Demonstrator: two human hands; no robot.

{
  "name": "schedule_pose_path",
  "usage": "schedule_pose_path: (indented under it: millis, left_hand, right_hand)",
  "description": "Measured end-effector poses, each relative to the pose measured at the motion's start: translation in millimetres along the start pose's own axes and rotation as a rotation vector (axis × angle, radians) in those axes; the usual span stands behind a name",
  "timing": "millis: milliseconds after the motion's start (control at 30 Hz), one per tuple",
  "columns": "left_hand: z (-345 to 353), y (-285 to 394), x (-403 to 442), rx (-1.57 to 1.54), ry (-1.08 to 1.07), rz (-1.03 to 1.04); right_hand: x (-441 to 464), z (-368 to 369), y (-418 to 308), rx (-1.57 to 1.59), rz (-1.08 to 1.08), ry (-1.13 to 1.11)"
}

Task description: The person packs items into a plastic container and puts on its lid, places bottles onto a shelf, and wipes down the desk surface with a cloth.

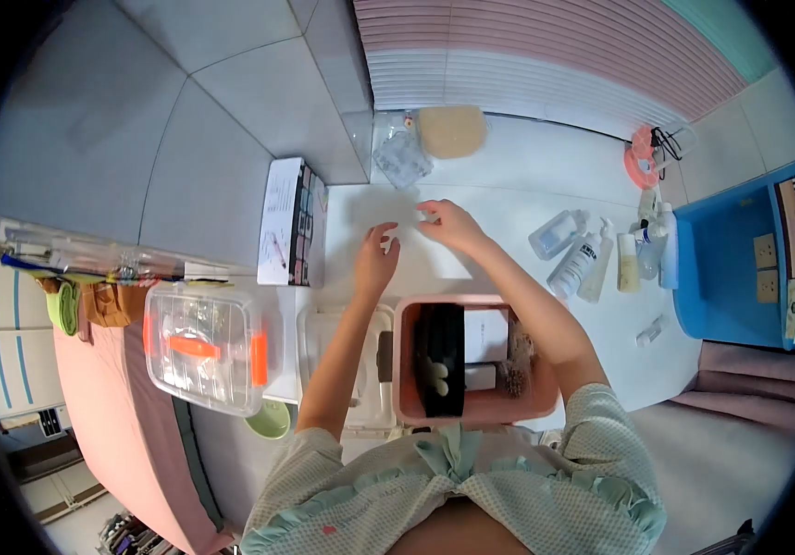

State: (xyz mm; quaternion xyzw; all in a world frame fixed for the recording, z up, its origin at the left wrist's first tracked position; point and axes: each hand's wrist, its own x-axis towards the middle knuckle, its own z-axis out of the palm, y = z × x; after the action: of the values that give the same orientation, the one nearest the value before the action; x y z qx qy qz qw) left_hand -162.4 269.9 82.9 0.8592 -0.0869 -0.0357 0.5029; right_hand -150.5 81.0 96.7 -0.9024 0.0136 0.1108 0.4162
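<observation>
My left hand (pixel 378 258) hovers over the white tabletop (pixel 536 176), its fingers loosely bent and apart around nothing visible. Just right of it and a little farther away, my right hand (pixel 449 225) also has its fingers parted, with no object seen between them. Below my forearms stands a pink bin (pixel 404 407) holding a black pouch-like item (pixel 439 347), white boxes (pixel 485 335) and a spiky brown thing. A white printed box (pixel 279 222) stands left of my left hand. Beyond both hands lies a crumpled clear plastic bag (pixel 402 160).
Several bottles (pixel 575 264) lie at the right beside a blue bin (pixel 691 287). A clear case with orange latches (pixel 203 347) and a translucent lid (pixel 374 398) are at the left. A beige pad (pixel 453 131) and a pink stand (pixel 639 159) are at the back.
</observation>
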Motion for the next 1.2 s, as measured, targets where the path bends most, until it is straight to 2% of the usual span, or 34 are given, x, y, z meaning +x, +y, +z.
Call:
schedule_pose_path:
  millis: [100,233,333,433,633,700,733,933,1033,1100,1200]
  left_hand:
    - [17,-23,35,-0.109,-0.046,-0.071]
    - [34,-37,73,-0.351,-0.07,-0.338]
    - [43,-42,95,-0.409,-0.066,-0.415]
    - [53,-52,115,-0.592,-0.033,-0.433]
    - [65,-70,145,-0.514,-0.056,-0.325]
    - [67,-67,143,-0.547,-0.018,-0.407]
    - [66,-62,141,-0.563,-0.001,-0.447]
    - [64,-65,118,-0.429,0.204,-0.343]
    - [50,-42,91,-0.577,0.246,-0.38]
    - [35,-24,71,-0.684,0.173,-0.4]
    - [11,-2,41,-0.775,0.053,-0.436]
  right_hand:
    - [27,6,3,-0.203,-0.01,-0.004]
    - [59,18,15,-0.263,-0.075,-0.015]
    - [75,27,23,-0.258,-0.121,0.021]
    - [83,31,30,-0.267,-0.165,0.071]
    - [91,33,47,-0.243,-0.273,0.126]
    - [88,29,49,-0.263,-0.31,0.104]
    - [86,28,49,-0.226,-0.297,0.094]
    - [58,8,41,-0.079,-0.163,0.107]
    - [47,2,45,-0.003,-0.005,0.108]
    - [38,-10,44,0.057,0.125,0.075]
    - [28,-26,50,0.566,0.27,-0.139]
